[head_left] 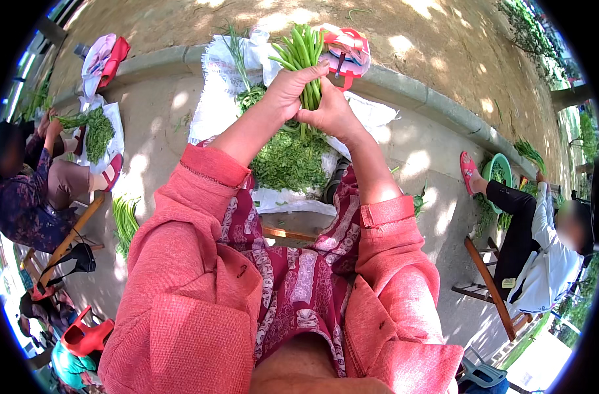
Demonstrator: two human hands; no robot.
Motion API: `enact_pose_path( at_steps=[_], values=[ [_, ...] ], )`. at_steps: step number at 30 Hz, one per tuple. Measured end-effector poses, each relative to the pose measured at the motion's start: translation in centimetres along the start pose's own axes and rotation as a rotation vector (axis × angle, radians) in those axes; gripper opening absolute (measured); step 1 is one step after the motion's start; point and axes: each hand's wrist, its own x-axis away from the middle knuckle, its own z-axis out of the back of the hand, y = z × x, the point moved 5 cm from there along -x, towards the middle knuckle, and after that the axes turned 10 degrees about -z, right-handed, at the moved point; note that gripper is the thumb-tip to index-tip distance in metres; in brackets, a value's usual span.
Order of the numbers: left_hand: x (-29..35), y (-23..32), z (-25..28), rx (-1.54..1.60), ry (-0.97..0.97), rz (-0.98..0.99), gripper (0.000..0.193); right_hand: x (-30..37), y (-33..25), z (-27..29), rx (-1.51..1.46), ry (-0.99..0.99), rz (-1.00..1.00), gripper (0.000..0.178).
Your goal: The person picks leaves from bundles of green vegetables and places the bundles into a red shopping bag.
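A thick bunch of long green stalks stands upright between my hands, its cut-looking ends fanned out at the top. My left hand is closed round the bunch from the left. From the right, my right hand wraps it slightly lower, fingers mostly hidden behind the stalks. Below them a heap of small green leaves lies on a white woven sack. A few thin green stems rest on the sack to the left of the bunch.
Beyond the sack, a red-and-white bag sits by the concrete curb. Green stalks lie on the ground at left. Seated people handle greens on both sides, one beside a green basin. A wooden stool shows between my knees.
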Motion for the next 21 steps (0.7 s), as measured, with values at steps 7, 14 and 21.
enact_pose_path(
  at_steps=[7, 14, 21],
  values=[
    [1.3, 0.7, -1.5, -0.094, 0.047, -0.038, 0.029, -0.9, 2.5, -0.6, 0.084, 0.13, -0.054, 0.047],
    [0.7, 0.5, -1.3, -0.182, -0.152, 0.036, 0.031, -1.1, 2.7, -0.4, -0.414, -0.08, -0.265, 0.035],
    [0.3, 1.2, -0.5, -0.048, -0.464, 0.16, 0.06, 0.4, -0.2, -0.9, -1.021, -0.461, -0.191, 0.037]
  ],
)
